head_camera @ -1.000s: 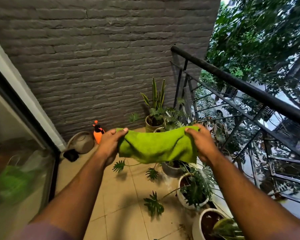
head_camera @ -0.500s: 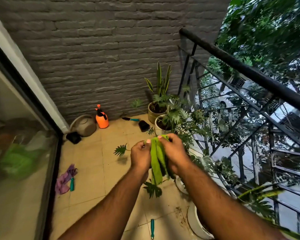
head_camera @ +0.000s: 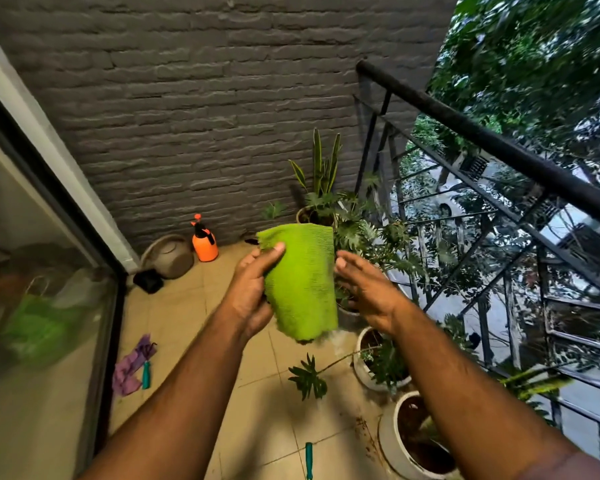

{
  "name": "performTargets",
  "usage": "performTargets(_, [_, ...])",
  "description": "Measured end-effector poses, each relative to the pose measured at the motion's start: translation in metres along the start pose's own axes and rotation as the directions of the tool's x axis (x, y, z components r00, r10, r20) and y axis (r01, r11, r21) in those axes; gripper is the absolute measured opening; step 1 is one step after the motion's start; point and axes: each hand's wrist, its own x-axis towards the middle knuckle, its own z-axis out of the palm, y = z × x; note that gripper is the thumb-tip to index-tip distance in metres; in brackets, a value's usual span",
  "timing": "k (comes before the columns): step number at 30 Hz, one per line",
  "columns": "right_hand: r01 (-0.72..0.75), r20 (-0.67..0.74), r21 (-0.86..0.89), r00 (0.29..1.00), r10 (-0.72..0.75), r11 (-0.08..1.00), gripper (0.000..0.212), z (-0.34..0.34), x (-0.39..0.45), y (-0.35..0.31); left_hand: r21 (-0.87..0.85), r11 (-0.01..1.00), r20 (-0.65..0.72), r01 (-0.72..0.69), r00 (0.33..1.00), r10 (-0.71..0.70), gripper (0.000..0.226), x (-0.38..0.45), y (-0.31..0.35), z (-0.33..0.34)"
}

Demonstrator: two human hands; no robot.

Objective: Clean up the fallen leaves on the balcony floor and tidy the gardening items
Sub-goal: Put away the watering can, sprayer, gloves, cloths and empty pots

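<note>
Above beige tiles, left hand gripping ribbed green cloth, right hand spread

- The cloth is held up mid-scene, above the floor, between the left hand and the right hand.
- The left hand pinches the cloth's left edge; the right hand is just beside its right edge.
- The wall stands at the far end.
- The sprayer stands against the wall, with the watering can just left of it.
- The glass door runs along the left.
- The gloves lie on the floor near the door.
- The railing runs along the right.
- The pots line the railing from near to far.
</note>
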Motion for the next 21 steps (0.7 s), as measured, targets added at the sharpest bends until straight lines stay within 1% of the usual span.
performTargets(1, [-0.051,0.089,0.015,0.995,0.050,0.999,0.049,0.001,-0.002,0.001,-0.028,0.997,0.011,0.066,0.998,-0.065,0.042,-0.001,0.003,-0.005])
performTargets(2, [-0.061,0.141,0.028,0.988,0.057,0.998,0.041,0.002,-0.003,0.003,-0.046,0.987,0.009,0.156,0.988,-0.155,0.046,-0.004,0.003,-0.010])
performTargets(3, [-0.042,0.161,0.051,0.986,0.033,0.998,0.031,0.005,-0.004,0.005,-0.044,0.968,0.007,0.246,0.969,-0.246,0.048,-0.008,0.000,-0.015])
performTargets(4, [-0.018,0.149,0.082,0.989,0.005,0.996,0.025,0.006,-0.004,0.008,-0.033,0.951,0.019,0.308,0.951,-0.308,0.049,-0.011,-0.004,-0.021])
performTargets(5, [0.001,0.125,0.116,0.992,-0.016,0.993,0.023,0.006,-0.005,0.011,-0.012,0.944,0.033,0.328,0.944,-0.328,0.049,-0.012,-0.009,-0.026])
performTargets(8, [0.002,0.069,0.206,0.997,-0.017,0.979,0.026,0.001,-0.011,0.023,0.006,0.961,0.061,0.278,0.959,-0.278,0.051,-0.013,-0.022,-0.035])
performTargets(9, [-0.003,0.055,0.226,0.998,-0.009,0.974,0.027,-0.003,-0.014,0.028,0.015,0.956,0.075,0.294,0.953,-0.294,0.051,-0.014,-0.028,-0.035])
performTargets(11, [0.004,0.026,0.266,1.000,-0.011,0.964,0.028,-0.014,-0.022,0.039,0.060,0.927,0.129,0.370,0.918,-0.374,0.052,-0.017,-0.041,-0.029])
performTargets(12, [0.007,0.020,0.287,1.000,-0.013,0.958,0.029,-0.021,-0.026,0.045,0.082,0.919,0.150,0.385,0.907,-0.393,0.051,-0.017,-0.050,-0.027])
performTargets(14, [-0.028,-0.005,0.286,1.000,0.031,0.958,0.033,-0.041,-0.040,0.058,0.147,0.913,0.156,0.381,0.903,-0.402,0.045,-0.015,-0.069,-0.016])
performTargets(16, [-0.054,-0.054,0.252,0.996,0.070,0.966,0.040,-0.062,-0.061,0.074,0.260,0.898,0.169,0.355,0.899,-0.404,0.045,-0.015,-0.089,0.002])
performTargets(18, [-0.007,-0.135,0.275,0.990,0.046,0.961,0.043,-0.082,-0.086,0.089,0.363,0.873,0.180,0.325,0.895,-0.409,0.050,-0.016,-0.112,0.021])
performTargets(20, [0.041,-0.207,0.333,0.978,0.030,0.942,0.039,-0.104,-0.117,0.101,0.429,0.844,0.211,0.323,0.872,-0.441,0.054,-0.022,-0.139,0.040])
performTargets(21, [0.051,-0.217,0.354,0.976,0.029,0.934,0.038,-0.109,-0.122,0.103,0.437,0.836,0.212,0.331,0.865,-0.454,0.053,-0.024,-0.144,0.043])
